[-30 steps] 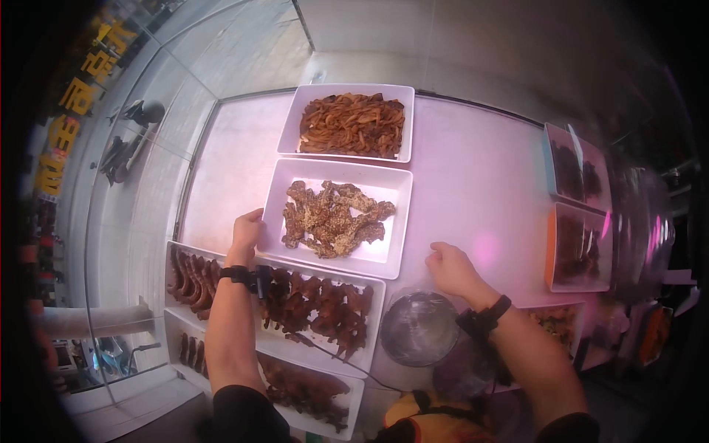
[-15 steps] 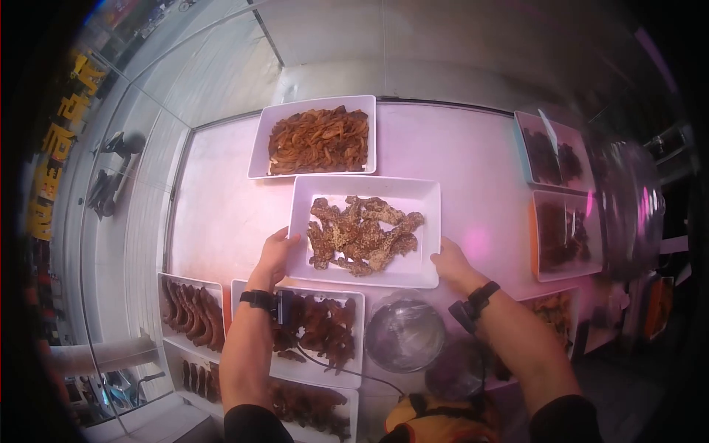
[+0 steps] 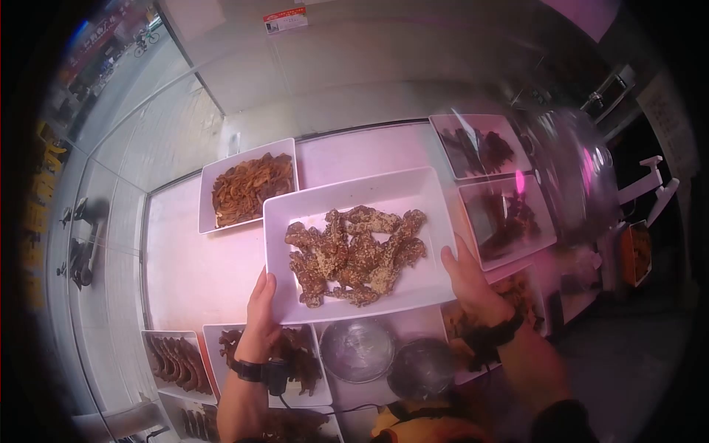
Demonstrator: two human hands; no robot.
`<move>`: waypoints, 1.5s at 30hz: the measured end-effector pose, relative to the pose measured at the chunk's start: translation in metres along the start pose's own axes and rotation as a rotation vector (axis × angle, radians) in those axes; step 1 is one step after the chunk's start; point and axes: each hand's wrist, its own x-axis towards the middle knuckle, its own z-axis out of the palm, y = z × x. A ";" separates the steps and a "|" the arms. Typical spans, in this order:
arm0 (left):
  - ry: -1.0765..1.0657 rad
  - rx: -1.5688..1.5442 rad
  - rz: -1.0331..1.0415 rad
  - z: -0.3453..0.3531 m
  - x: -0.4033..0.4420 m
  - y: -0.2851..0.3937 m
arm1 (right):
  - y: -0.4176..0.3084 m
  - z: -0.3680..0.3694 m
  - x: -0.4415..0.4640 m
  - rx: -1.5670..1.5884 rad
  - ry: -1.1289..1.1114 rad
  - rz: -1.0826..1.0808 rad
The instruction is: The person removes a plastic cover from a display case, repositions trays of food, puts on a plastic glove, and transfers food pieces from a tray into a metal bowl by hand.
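Observation:
A white rectangular tray point(image 3: 353, 186) is held up between my two hands, above the pale counter and slightly tilted. Several brown, sesame-coated meat pieces point(image 3: 358, 255) lie in it. My left hand point(image 3: 262, 304) grips its front left corner, thumb side against the wall and the other fingers partly hidden behind and below. At the right side, my right hand point(image 3: 476, 292) is closed on the tray's wall, with its thumb up along the edge. A dark band with a small device point(image 3: 272, 375) sits on my left wrist.
Behind to the left stands a tray of brown strips point(image 3: 252, 184). Two trays of dark meat point(image 3: 508, 220) line the right side. Nearer me are more meat trays point(image 3: 177, 362) and two round metal-looking bowls point(image 3: 358, 348). Glass panels point(image 3: 111, 199) enclose the left side.
The tray with the sesame-coated pieces has come up closer to me, still in both hands. My view has turned, so the counter's other trays appear shifted.

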 end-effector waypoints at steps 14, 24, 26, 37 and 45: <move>0.071 0.062 -0.032 0.054 -0.041 -0.011 | 0.007 -0.056 -0.012 0.543 -0.080 0.320; -0.001 -0.014 0.027 0.059 -0.057 -0.036 | -0.018 -0.060 -0.029 0.234 0.032 0.256; -0.010 -0.141 0.057 0.047 -0.048 -0.030 | 0.008 -0.041 -0.029 0.258 -0.021 0.113; -0.084 0.407 0.066 0.022 0.068 -0.093 | 0.065 -0.042 0.053 0.005 -0.049 0.643; -0.136 0.134 -0.138 0.031 0.103 -0.096 | 0.135 -0.036 0.073 0.020 0.101 0.595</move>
